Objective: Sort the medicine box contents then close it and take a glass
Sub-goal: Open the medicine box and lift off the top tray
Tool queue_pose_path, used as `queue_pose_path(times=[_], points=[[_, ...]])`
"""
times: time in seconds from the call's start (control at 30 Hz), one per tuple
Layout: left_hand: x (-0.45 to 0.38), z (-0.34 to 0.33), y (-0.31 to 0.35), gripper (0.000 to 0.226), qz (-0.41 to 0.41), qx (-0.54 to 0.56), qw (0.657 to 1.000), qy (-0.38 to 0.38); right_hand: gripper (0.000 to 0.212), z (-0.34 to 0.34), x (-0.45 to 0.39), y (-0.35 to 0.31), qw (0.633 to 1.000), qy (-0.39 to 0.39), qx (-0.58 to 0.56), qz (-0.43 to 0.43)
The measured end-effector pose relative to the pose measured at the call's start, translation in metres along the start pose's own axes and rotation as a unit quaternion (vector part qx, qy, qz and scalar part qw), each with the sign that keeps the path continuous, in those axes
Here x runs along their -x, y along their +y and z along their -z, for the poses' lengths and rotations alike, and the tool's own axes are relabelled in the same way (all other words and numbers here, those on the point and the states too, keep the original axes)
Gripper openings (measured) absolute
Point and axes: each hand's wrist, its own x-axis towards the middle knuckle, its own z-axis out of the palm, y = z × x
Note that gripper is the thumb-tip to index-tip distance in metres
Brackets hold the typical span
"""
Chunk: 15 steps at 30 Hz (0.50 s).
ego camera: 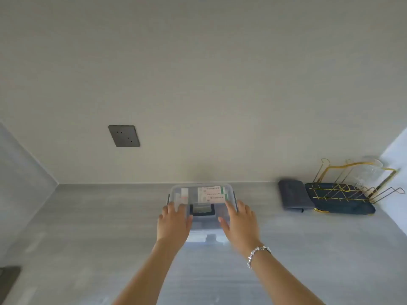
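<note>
A clear plastic medicine box (203, 223) with a dark handle (202, 209) on its lid stands on the grey counter near the back wall. White packets with green edges (212, 194) show through the lid. My left hand (174, 223) lies flat on the lid's left side. My right hand (239, 224), with a beaded bracelet on the wrist, lies flat on the lid's right side. Fingers of both hands are spread. A clear glass (367, 172) sits upside down on the gold wire rack (352, 186) at the far right.
The gold rack stands on a dark mat (343, 203), with a folded dark cloth (293, 197) to its left. A grey wall socket (124, 136) is on the back wall. A dark object (8, 280) shows at the counter's lower left edge.
</note>
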Motion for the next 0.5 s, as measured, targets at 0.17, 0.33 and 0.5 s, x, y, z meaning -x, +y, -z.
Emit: queue_pose_path(times=[0.17, 0.33, 0.5], points=[[-0.016, -0.017, -0.004, 0.060, 0.053, 0.045, 0.997, -0.025, 0.070, -0.015, -0.018, 0.012, 0.998, -0.043, -0.035, -0.031], [-0.030, -0.031, -0.015, 0.083, 0.099, 0.118, 0.986, -0.069, 0.084, -0.033, -0.029, 0.017, 0.983, -0.097, -0.142, -0.058], [-0.034, -0.032, -0.019, 0.089, 0.113, 0.177, 0.974, -0.087, 0.088, -0.039, -0.031, 0.016, 0.974, -0.093, -0.197, -0.066]])
